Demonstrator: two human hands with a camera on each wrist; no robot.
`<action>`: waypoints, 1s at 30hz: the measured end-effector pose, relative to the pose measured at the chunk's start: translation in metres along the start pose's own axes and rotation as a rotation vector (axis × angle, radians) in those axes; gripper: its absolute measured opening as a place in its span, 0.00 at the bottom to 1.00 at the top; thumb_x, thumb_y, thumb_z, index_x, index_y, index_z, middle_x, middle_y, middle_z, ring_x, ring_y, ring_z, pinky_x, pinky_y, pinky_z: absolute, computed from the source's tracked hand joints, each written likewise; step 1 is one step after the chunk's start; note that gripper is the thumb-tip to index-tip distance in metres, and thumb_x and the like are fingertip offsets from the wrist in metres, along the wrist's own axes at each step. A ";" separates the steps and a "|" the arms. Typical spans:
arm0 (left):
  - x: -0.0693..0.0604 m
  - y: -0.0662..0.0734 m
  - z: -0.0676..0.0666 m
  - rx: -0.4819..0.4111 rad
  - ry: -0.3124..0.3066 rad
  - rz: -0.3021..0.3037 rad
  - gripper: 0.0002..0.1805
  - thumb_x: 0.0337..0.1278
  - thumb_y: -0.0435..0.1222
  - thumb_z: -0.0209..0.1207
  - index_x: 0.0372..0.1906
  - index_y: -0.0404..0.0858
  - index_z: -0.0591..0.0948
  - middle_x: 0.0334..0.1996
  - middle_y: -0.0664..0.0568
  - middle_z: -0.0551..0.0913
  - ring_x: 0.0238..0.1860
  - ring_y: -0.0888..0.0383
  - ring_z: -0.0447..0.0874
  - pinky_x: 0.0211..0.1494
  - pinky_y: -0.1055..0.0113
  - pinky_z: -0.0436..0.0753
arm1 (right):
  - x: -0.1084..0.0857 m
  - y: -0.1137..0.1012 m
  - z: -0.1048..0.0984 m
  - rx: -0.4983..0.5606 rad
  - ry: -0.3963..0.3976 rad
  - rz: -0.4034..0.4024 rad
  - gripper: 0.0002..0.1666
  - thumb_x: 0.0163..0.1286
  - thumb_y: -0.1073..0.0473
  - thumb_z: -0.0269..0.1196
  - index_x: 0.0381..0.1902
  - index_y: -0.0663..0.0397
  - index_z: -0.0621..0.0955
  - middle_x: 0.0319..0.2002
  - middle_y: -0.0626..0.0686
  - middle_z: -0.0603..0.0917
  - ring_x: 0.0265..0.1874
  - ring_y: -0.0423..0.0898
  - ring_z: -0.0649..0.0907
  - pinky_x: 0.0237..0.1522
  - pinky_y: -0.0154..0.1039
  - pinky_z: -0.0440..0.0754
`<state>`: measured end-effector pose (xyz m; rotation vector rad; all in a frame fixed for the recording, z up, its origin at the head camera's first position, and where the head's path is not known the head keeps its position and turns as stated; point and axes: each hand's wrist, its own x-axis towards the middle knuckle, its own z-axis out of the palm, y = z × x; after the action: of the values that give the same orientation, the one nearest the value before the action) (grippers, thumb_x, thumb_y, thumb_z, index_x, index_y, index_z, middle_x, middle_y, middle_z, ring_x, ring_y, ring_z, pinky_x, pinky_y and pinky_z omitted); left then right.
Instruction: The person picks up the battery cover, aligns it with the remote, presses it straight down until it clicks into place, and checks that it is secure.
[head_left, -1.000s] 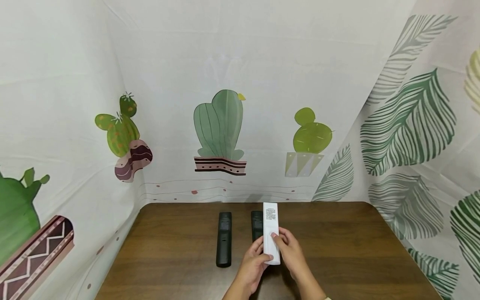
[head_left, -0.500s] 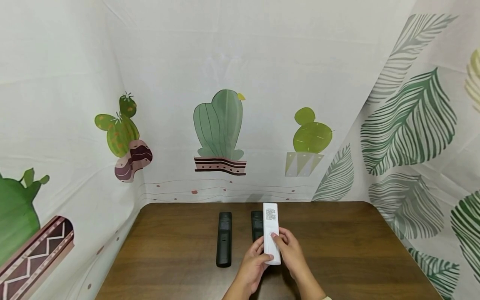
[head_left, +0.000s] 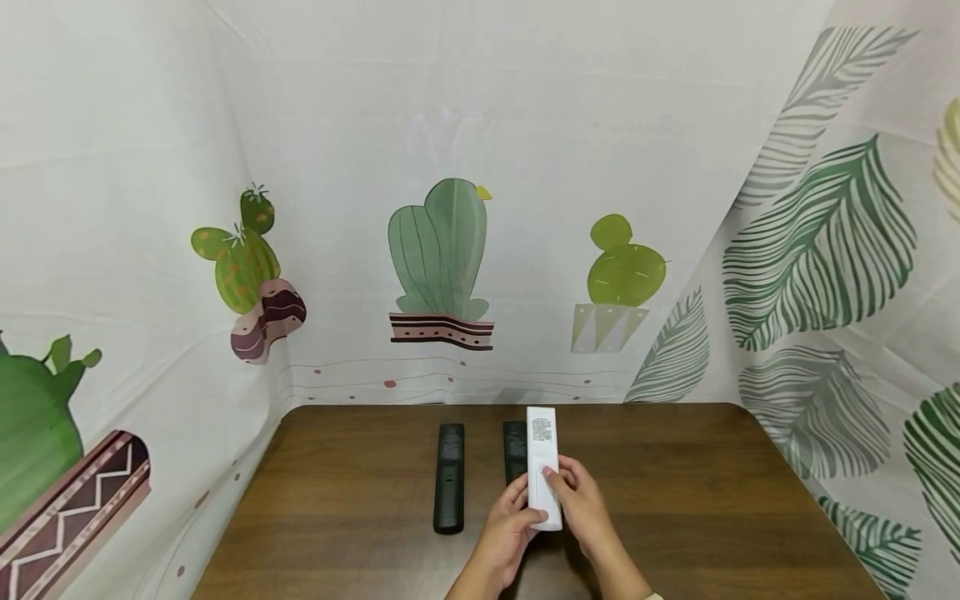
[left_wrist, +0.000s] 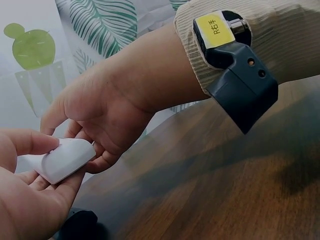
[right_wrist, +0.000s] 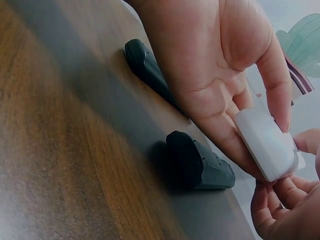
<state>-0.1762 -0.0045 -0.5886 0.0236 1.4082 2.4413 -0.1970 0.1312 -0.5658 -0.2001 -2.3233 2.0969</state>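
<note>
In the head view a white remote control [head_left: 542,450] is raised above the table, its back with a printed label and battery cover facing up. My left hand [head_left: 504,533] grips its near end, thumb on top and fingers beneath. From the other side my right hand [head_left: 588,508] holds it, the thumb lying on the battery cover. The left wrist view shows the rounded end of the white remote control [left_wrist: 70,159] between both hands. One black remote control [head_left: 515,446] lies partly hidden behind the white one; another black remote control [head_left: 448,483] lies to its left, both face down.
The brown wooden table [head_left: 337,500] has rounded far corners. Right behind it hangs a white cloth [head_left: 525,125] printed with cacti and leaves, which also runs along both sides. A dark camera mount [left_wrist: 240,75] is strapped over my right sleeve.
</note>
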 end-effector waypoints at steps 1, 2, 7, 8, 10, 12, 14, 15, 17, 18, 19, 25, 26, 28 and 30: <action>0.000 0.000 0.000 0.001 0.001 -0.001 0.42 0.51 0.24 0.57 0.75 0.29 0.61 0.71 0.40 0.71 0.55 0.56 0.81 0.53 0.66 0.81 | 0.000 0.000 0.000 -0.001 0.001 0.000 0.27 0.74 0.57 0.61 0.66 0.67 0.73 0.50 0.62 0.86 0.40 0.42 0.82 0.41 0.33 0.79; -0.001 0.000 0.000 0.001 0.003 -0.002 0.42 0.51 0.24 0.57 0.75 0.29 0.61 0.70 0.40 0.71 0.55 0.56 0.80 0.53 0.66 0.81 | 0.000 0.001 0.000 -0.001 0.002 0.001 0.27 0.74 0.57 0.61 0.65 0.67 0.73 0.50 0.62 0.86 0.40 0.42 0.82 0.41 0.33 0.79; -0.002 0.001 0.000 0.003 0.005 -0.007 0.42 0.51 0.24 0.56 0.75 0.29 0.60 0.71 0.39 0.71 0.55 0.56 0.80 0.52 0.66 0.81 | 0.001 0.002 0.001 -0.005 0.006 0.009 0.27 0.74 0.58 0.61 0.65 0.66 0.73 0.49 0.62 0.86 0.39 0.42 0.82 0.41 0.33 0.79; -0.002 0.001 0.000 0.003 0.005 -0.007 0.42 0.51 0.24 0.56 0.75 0.29 0.60 0.71 0.39 0.71 0.55 0.56 0.80 0.52 0.66 0.81 | 0.001 0.002 0.001 -0.007 0.005 0.010 0.27 0.74 0.58 0.61 0.66 0.66 0.73 0.49 0.62 0.86 0.39 0.42 0.81 0.41 0.33 0.79; -0.002 0.000 0.000 0.003 0.005 -0.006 0.42 0.51 0.24 0.56 0.76 0.29 0.60 0.71 0.39 0.71 0.55 0.56 0.80 0.53 0.66 0.81 | 0.001 0.003 0.001 -0.008 0.005 0.010 0.27 0.74 0.58 0.61 0.66 0.66 0.73 0.49 0.62 0.86 0.39 0.42 0.81 0.41 0.33 0.79; -0.002 0.000 -0.001 0.002 0.004 -0.007 0.42 0.51 0.24 0.56 0.76 0.29 0.60 0.71 0.39 0.71 0.55 0.56 0.80 0.52 0.66 0.81 | 0.000 0.003 0.001 -0.008 0.005 0.009 0.27 0.74 0.58 0.61 0.66 0.66 0.72 0.49 0.62 0.86 0.39 0.42 0.81 0.41 0.33 0.79; -0.001 -0.001 -0.001 0.001 0.005 -0.007 0.42 0.51 0.24 0.57 0.76 0.28 0.60 0.71 0.39 0.71 0.55 0.56 0.80 0.52 0.66 0.81 | 0.000 0.003 0.001 -0.009 0.004 0.006 0.28 0.74 0.58 0.61 0.66 0.66 0.72 0.49 0.62 0.86 0.39 0.42 0.81 0.41 0.33 0.79; -0.001 -0.001 -0.001 0.001 0.005 -0.008 0.42 0.51 0.24 0.57 0.76 0.28 0.60 0.71 0.39 0.71 0.55 0.56 0.81 0.52 0.66 0.82 | 0.000 0.002 0.001 -0.009 0.004 0.006 0.28 0.74 0.58 0.61 0.66 0.67 0.72 0.49 0.62 0.86 0.39 0.42 0.81 0.41 0.33 0.79; -0.001 -0.002 -0.002 0.000 0.006 -0.010 0.42 0.51 0.24 0.57 0.76 0.28 0.60 0.71 0.39 0.71 0.55 0.56 0.81 0.53 0.66 0.82 | 0.000 0.002 0.001 -0.005 0.004 0.005 0.28 0.74 0.58 0.61 0.66 0.67 0.72 0.49 0.62 0.86 0.39 0.42 0.81 0.40 0.33 0.79; -0.001 -0.002 -0.002 -0.001 0.007 -0.011 0.42 0.51 0.24 0.57 0.76 0.28 0.60 0.71 0.38 0.71 0.55 0.56 0.81 0.53 0.66 0.82 | 0.000 0.002 0.002 -0.003 0.005 0.005 0.28 0.74 0.58 0.61 0.66 0.67 0.72 0.49 0.62 0.86 0.39 0.42 0.81 0.40 0.33 0.79; -0.001 -0.003 -0.002 -0.001 0.007 -0.011 0.42 0.51 0.23 0.57 0.76 0.28 0.60 0.71 0.38 0.71 0.55 0.56 0.81 0.53 0.66 0.82 | 0.000 0.003 0.002 -0.003 0.006 0.004 0.28 0.73 0.58 0.61 0.65 0.67 0.72 0.49 0.62 0.86 0.39 0.42 0.81 0.40 0.33 0.79; -0.001 -0.004 -0.001 -0.003 0.010 -0.015 0.43 0.50 0.23 0.57 0.76 0.29 0.60 0.71 0.38 0.70 0.55 0.56 0.81 0.53 0.66 0.81 | 0.000 0.003 0.002 0.008 0.010 0.008 0.26 0.73 0.60 0.61 0.65 0.67 0.73 0.48 0.63 0.86 0.38 0.42 0.82 0.40 0.33 0.79; -0.001 -0.004 -0.002 -0.004 0.010 -0.015 0.43 0.50 0.23 0.57 0.76 0.29 0.60 0.71 0.39 0.71 0.55 0.56 0.81 0.53 0.66 0.81 | 0.000 0.002 0.002 0.010 0.009 0.009 0.26 0.73 0.60 0.61 0.65 0.67 0.73 0.48 0.63 0.86 0.38 0.42 0.82 0.40 0.33 0.79; -0.001 -0.004 -0.002 -0.004 0.009 -0.015 0.43 0.50 0.23 0.57 0.76 0.29 0.60 0.71 0.39 0.71 0.54 0.56 0.81 0.53 0.66 0.81 | -0.001 0.002 0.002 0.009 0.008 0.010 0.26 0.73 0.59 0.61 0.65 0.67 0.73 0.48 0.63 0.86 0.38 0.42 0.82 0.40 0.33 0.79; -0.001 -0.005 -0.002 -0.005 0.010 -0.013 0.43 0.50 0.23 0.57 0.76 0.29 0.60 0.71 0.39 0.71 0.54 0.56 0.81 0.53 0.66 0.81 | -0.001 0.002 0.001 0.006 0.008 0.010 0.27 0.73 0.58 0.62 0.65 0.67 0.73 0.48 0.62 0.86 0.38 0.42 0.82 0.39 0.33 0.79</action>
<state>-0.1746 -0.0043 -0.5935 0.0012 1.4015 2.4374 -0.1958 0.1299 -0.5674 -0.2199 -2.3163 2.1039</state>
